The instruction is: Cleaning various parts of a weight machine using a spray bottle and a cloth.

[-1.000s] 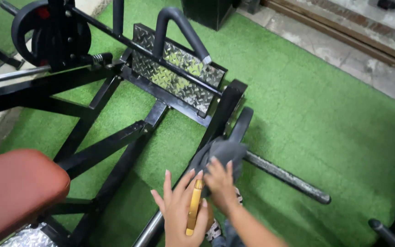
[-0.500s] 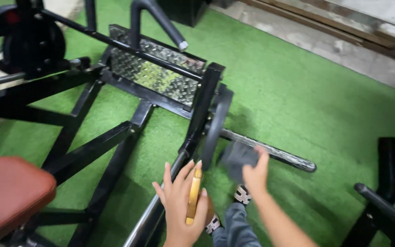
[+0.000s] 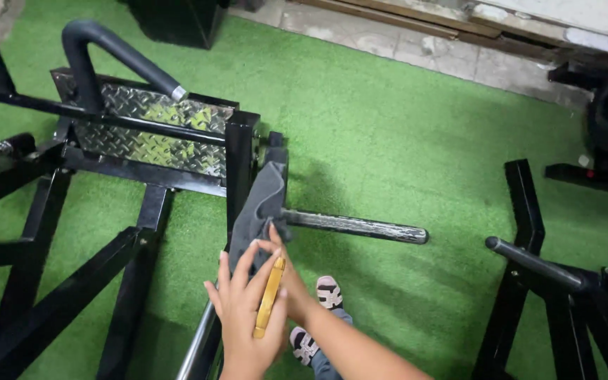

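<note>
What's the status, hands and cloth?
Left hand holds flat gold bar-shaped object. Right hand, partly hidden behind left, presses grey cloth on black steel machine frame. Bare metal weight peg juts right.

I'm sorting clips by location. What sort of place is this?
Most likely a gym. A black steel machine frame with a diamond-plate footplate and a bare weight peg stands on green turf. The right hand presses a grey cloth to the frame; the left hand holds a gold phone.
</note>
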